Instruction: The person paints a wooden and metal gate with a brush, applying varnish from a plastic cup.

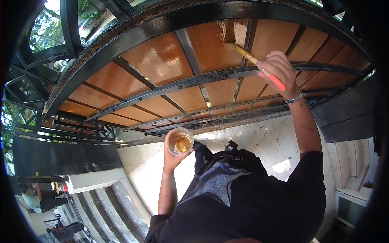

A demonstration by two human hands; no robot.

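Note:
A paintbrush (250, 57) with a yellowish shaft and a red-orange handle end is held in my right hand (278, 73), its fingers closed round the handle. The bristles meet a glossy orange-brown panel (208, 44) near the top centre. My left hand (173, 156) is wrapped round a clear plastic cup (175, 136), seen from above, with amber liquid at its bottom. The cup is below the panels, apart from the brush. Black metal bars (187, 50) divide the panels; some panels look wet and shiny, others more matte.
A curved black metal frame (142, 30) with rusty edges spans the top. Light stone floor (150, 178) lies below. Steps (117, 206) are at the lower left, more (350, 158) at the right. Another person (36, 198) is at the far lower left.

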